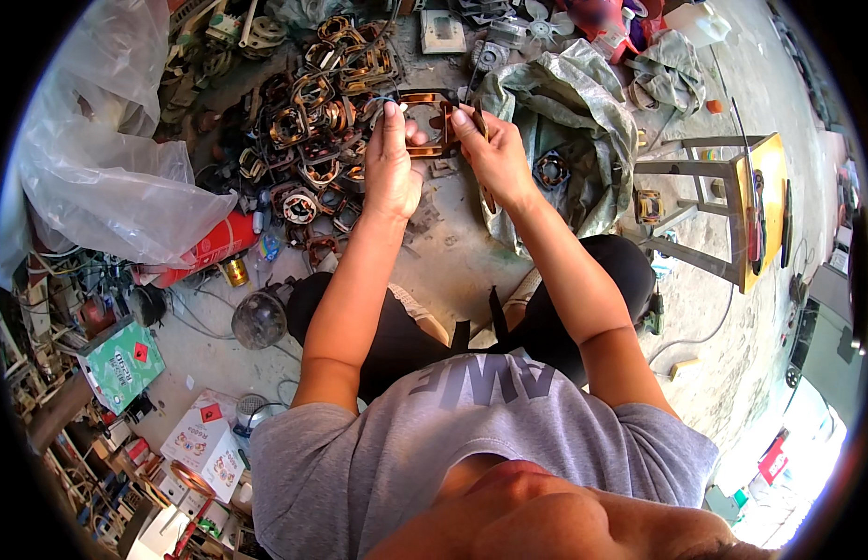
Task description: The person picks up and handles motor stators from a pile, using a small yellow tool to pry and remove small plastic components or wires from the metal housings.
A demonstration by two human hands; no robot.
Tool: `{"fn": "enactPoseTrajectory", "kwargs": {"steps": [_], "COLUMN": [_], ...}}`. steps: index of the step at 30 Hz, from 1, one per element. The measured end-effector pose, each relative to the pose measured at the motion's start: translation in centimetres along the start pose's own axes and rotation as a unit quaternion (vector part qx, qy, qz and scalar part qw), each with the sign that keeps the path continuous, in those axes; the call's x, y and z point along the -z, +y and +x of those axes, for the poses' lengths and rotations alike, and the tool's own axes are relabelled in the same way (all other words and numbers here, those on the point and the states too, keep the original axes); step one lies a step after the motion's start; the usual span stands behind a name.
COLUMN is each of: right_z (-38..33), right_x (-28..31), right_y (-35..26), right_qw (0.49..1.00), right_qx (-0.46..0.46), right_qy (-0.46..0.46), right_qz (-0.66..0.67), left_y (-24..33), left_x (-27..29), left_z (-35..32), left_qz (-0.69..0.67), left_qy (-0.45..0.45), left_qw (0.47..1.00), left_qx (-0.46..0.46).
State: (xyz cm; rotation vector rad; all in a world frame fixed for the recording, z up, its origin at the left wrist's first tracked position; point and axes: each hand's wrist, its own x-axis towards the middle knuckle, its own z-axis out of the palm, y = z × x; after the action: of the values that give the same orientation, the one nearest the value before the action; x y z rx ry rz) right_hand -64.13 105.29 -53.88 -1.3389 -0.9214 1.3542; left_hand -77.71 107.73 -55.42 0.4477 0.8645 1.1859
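Observation:
Between my hands is a squarish motor stator point(430, 150) with copper windings and a dark frame, held up above the floor. My left hand point(393, 173) grips its left side, thumb pointing up and fingers curled behind. My right hand point(497, 161) closes on its right side with the thumb on the frame. A slim dark tool point(479, 119) shows along the right palm; its kind is hard to make out. Just left of my hands lies a heap of similar stators point(326, 107) with copper coils.
A greenish woven sack point(583, 112) lies right of my hands with a stator point(551, 169) on it. Farther right stands a wooden stool point(765, 210). Clear plastic sheeting point(107, 159) and a red cylinder point(215, 241) are at left. Boxes point(205, 443) stand at lower left.

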Motion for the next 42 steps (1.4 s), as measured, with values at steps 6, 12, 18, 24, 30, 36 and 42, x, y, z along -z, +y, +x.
{"fn": "enactPoseTrajectory", "kwargs": {"steps": [6, 12, 18, 24, 30, 36, 42], "right_z": [0.4, 0.4, 0.2, -0.2, -0.4, 2.4, 2.4], "right_x": [0.5, 0.6, 0.9, 0.4, 0.4, 4.7, 4.6], "right_y": [0.8, 0.7, -1.2, -2.7, -3.3, -0.6, 0.0], "right_qw": [0.999, 0.998, 0.985, 0.989, 0.982, 0.867, 0.843], "right_qx": [-0.013, -0.033, -0.084, -0.061, -0.059, -0.205, -0.221], "right_qy": [0.011, 0.007, -0.049, -0.017, -0.073, 0.133, 0.048], "right_qz": [0.033, 0.053, 0.142, 0.132, 0.163, 0.434, 0.488], "left_y": [-0.2, 0.1, 1.0, 1.1, 2.5, 3.8, 4.5], "left_x": [-0.1, 0.1, 0.8, -0.3, -0.1, -0.9, -0.2], "left_z": [0.2, 0.2, 0.7, 0.6, -0.5, -1.0, -0.7], "left_qz": [-0.011, -0.014, -0.089, 0.065, -0.067, -0.363, -0.328], "left_qy": [-0.014, 0.001, -0.034, -0.068, -0.179, -0.175, -0.145], "left_qw": [1.0, 0.999, 0.99, 0.996, 0.965, 0.857, 0.886], "left_qx": [0.013, 0.047, 0.101, 0.01, 0.181, 0.32, 0.294]}}
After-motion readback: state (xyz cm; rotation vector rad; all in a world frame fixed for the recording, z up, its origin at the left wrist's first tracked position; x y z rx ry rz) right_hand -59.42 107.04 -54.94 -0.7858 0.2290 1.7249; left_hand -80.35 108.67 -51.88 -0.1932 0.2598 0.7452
